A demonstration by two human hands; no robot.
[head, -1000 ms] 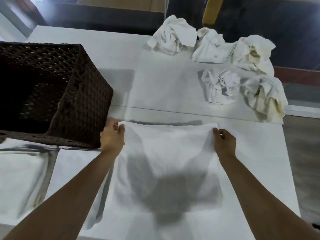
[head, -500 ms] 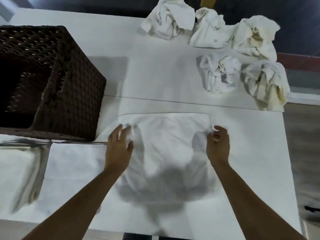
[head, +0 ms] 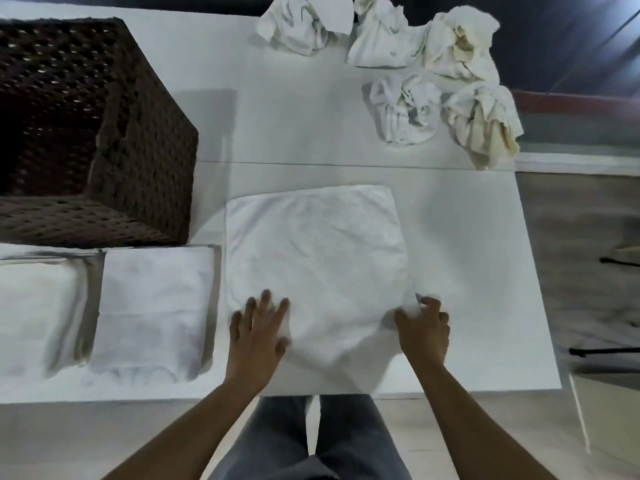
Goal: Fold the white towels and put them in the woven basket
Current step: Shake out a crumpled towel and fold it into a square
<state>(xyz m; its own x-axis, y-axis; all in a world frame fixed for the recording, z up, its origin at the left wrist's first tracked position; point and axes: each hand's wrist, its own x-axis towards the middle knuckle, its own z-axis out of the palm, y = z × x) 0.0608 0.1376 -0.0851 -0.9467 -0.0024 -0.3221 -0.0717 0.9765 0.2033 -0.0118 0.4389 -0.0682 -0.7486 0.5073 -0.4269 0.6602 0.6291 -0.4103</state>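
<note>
While you look down from the head view, the white towel [head: 313, 268] lies spread flat on the table [head: 467, 271], right in front of you. Your left hand [head: 258, 336] rests on its near left part with the fingers straight and spread. Your right hand [head: 424, 329] is at the near right corner, with the fingers bent around a bit of cloth, so it seems to be pinching that corner.

The towel looks soft, thin and light. It will bend and flop, and it may wrinkle or slide on the smooth table. Hold it by the corners or along an edge, not in the middle, and keep one flat hand on it so it stays put while you fold.

The woven basket [head: 138, 150] stands at the far left, just beside the towel's far left corner. Two folded towels [head: 152, 313] lie near you on the left, in front of the basket. Five crumpled towels [head: 405, 112] wait in a bunch at the far right, well apart from your hands. Those will be soft and floppy too, so shake each one open first.
</note>
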